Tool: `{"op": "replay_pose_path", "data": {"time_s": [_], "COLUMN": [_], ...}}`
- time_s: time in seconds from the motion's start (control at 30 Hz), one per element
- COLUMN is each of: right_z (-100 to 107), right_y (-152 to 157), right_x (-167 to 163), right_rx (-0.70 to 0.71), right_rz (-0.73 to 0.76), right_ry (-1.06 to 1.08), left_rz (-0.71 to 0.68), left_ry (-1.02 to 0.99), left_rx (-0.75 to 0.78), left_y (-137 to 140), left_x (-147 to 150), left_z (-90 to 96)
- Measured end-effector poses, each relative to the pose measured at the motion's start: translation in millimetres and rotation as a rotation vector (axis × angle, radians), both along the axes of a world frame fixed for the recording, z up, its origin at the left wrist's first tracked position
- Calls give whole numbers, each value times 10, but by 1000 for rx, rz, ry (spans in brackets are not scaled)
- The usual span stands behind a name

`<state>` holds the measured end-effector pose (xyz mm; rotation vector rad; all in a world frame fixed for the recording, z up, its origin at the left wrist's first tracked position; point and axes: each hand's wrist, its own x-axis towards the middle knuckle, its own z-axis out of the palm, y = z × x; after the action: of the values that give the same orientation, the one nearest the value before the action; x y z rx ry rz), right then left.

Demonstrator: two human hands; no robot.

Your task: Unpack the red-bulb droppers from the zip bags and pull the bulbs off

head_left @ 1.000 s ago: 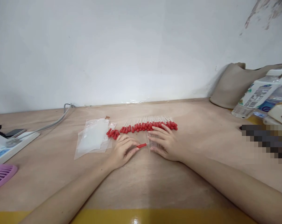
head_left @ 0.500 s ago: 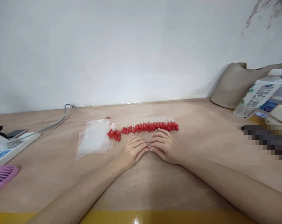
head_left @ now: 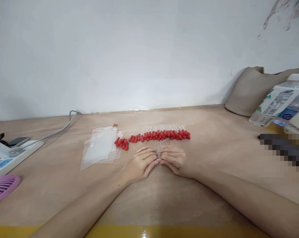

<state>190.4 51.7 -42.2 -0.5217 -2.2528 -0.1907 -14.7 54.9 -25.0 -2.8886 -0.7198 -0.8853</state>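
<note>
While a red bulb (head_left: 156, 159) is being pinched by the left hand (head_left: 143, 162), a clear tube (head_left: 159, 160) is being gripped by the right hand's (head_left: 175, 160) fingers, presumably for alignment.

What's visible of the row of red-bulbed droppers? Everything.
Many slim droppers lie side by side on the wood-toned table. Each has a rubbery-looking red bulb toward the person and a thin, clear, tapering stem, glass or plastic, pointing toward the wall. Bulbs crowd and overlap at the middle and right, and spread out more at the left end. Neither the left hand nor the right hand touches them. Exact count unclear.
</note>
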Motion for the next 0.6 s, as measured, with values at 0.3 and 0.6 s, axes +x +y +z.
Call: {"op": "replay_pose_path", "data": {"time_s": [0.3, 0.6], "right_z": [26, 7], "right_y": [-51, -72], "right_x": [38, 56], "right_rx": [87, 137], "right_rz": [-25, -14], "right_ry": [-23, 16], "left_rz": [-10, -32], "left_ry": [-7, -27], "left_rx": [-51, 8], "left_y": [-19, -14], "left_x": [-41, -65], "left_z": [4, -19]}}
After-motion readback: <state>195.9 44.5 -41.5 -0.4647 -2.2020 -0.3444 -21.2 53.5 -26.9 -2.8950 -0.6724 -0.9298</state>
